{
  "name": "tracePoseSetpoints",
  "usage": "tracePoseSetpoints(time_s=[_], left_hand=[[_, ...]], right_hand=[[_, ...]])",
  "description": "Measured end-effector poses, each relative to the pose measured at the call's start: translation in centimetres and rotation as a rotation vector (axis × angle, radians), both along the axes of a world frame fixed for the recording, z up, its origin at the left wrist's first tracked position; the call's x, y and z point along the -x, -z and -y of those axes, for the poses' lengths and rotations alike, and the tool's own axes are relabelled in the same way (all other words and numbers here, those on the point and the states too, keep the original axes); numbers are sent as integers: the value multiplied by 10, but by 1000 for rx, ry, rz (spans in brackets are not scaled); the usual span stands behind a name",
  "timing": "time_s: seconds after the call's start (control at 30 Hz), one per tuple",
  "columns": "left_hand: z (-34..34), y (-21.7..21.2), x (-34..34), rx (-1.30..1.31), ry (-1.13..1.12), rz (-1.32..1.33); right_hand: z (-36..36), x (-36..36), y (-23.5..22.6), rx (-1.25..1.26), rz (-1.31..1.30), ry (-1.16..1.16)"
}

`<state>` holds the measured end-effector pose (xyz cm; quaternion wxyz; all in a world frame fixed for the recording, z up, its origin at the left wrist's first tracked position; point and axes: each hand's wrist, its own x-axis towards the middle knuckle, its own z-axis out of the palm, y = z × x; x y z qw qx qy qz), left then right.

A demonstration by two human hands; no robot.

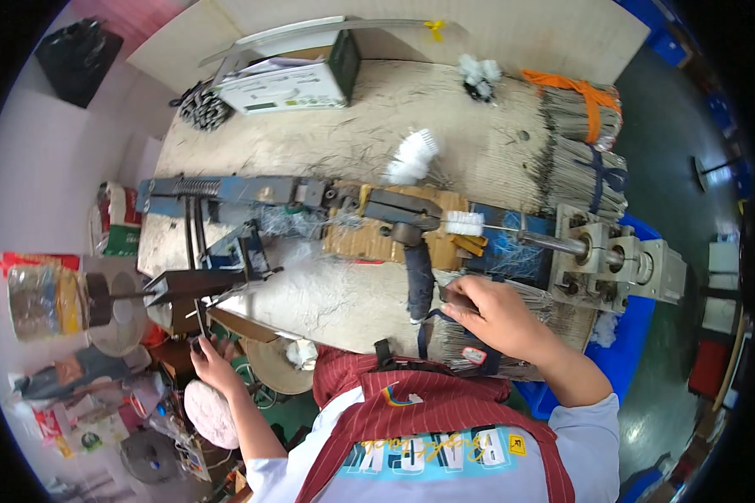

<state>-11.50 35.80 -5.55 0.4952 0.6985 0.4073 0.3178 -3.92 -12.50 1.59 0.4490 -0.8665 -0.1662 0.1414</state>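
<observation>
My left hand is closed round the lower end of a thin dark metal bar below the left side of the bench machine. My right hand is curled, dark covers on its fingertips, just right of a cloth-wrapped lever handle. Whatever its fingers pinch, if anything, is hidden. Above it, a white bristle brush head sits on a thin wire between the dark clamp jaws and the steel spindle. A white brush lies behind the jaws.
Tied wire bundles line the bench's right side. A white-and-green carton stands at the back left, beside a dark coiled bundle. A blue bin stands at the right edge. Clear bristle scraps litter the machine.
</observation>
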Motion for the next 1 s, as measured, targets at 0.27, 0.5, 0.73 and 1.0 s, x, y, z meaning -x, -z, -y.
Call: tracePoseSetpoints(time_s=[0.27,0.5,0.73,1.0], left_hand=[[84,-19,0,226,294,-36],[186,-64,-27,55,772,-54],[264,-110,-91,-1195,1337,564],[209,-52,-90,411,793,157]], right_hand=[[-49,-3,25,-103,-307,174],[-20,12,-74,-103,-168,103],[9,-45,-60,701,725,186],[35,-82,-43,712,587,106]])
